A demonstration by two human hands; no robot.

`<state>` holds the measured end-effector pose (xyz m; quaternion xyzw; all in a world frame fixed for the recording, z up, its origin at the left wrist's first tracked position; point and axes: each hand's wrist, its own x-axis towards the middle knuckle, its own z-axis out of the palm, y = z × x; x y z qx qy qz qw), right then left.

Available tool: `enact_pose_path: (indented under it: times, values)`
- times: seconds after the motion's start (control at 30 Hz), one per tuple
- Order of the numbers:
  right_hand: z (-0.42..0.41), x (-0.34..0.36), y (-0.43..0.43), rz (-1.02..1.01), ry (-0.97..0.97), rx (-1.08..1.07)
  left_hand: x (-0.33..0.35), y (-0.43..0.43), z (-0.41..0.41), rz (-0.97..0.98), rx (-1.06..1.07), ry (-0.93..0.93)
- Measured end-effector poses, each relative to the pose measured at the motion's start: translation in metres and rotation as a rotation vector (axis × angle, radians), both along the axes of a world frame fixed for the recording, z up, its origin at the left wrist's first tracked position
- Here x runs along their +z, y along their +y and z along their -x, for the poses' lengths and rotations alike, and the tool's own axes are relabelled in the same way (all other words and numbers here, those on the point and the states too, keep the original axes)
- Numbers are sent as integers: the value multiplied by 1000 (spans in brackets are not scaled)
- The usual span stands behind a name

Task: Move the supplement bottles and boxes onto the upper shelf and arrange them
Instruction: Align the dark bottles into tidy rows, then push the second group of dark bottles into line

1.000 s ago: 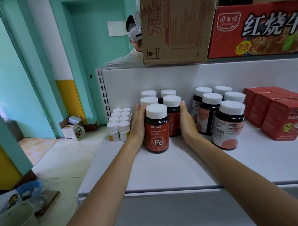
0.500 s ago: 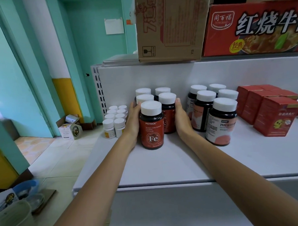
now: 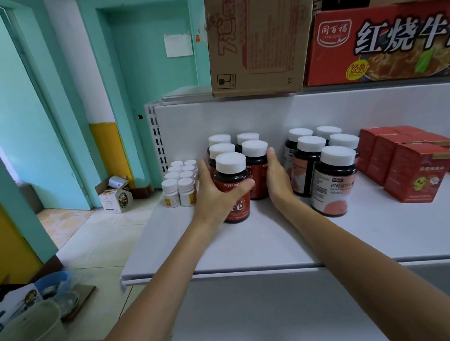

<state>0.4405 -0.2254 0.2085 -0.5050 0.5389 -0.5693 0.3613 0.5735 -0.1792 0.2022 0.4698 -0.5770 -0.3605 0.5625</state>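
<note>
Several dark bottles with white caps and red labels stand in a tight cluster on the white shelf. My left hand grips the front "Fe" bottle, its thumb across the label and its fingers round the left side. My right hand presses flat, fingers straight, against the right side of the bottle just behind. To the right stands a second group of dark bottles with paler labels. Small white bottles sit to the left, and red boxes at the far right.
A brown cardboard box and a red food carton rest on the shelf above. On the tiled floor to the left are an open small box and a pale bucket. A teal wall and doorway lie beyond.
My left hand has shifted from the cluster's side onto the front Fe bottle, its thumb now wrapped across the label. My right hand stays against the cluster's right side.
</note>
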Motion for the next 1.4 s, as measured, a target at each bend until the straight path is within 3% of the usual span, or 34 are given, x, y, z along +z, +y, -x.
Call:
enact_pose_path:
  times: [0.1, 0.23, 0.47, 0.7, 0.87, 1.0, 1.13, 1.4]
  values:
    - [1, -1, 5, 23, 29, -3, -3, 2, 2, 38, 58, -178]
    - [0, 1, 13, 71, 123, -25, -2, 1, 1, 72, 58, -156]
    - [-1, 11, 33, 324, 286, -73, 0, 8, -1, 128, 126, -185]
    - [12, 49, 53, 545, 366, -69, 31, 36, 16, 518, 330, -329]
    - [68, 81, 65, 662, 368, -151, 44, 43, 66, 604, 196, -407]
    - [125, 82, 62, 579, 344, -196, 34, 30, 119, 356, -9, -379]
    - [164, 54, 51, 289, 241, -172, 18, 6, 154, 74, -74, -251]
    - [177, 18, 2, -63, -161, 114, 6, -16, 162, 46, -179, -76]
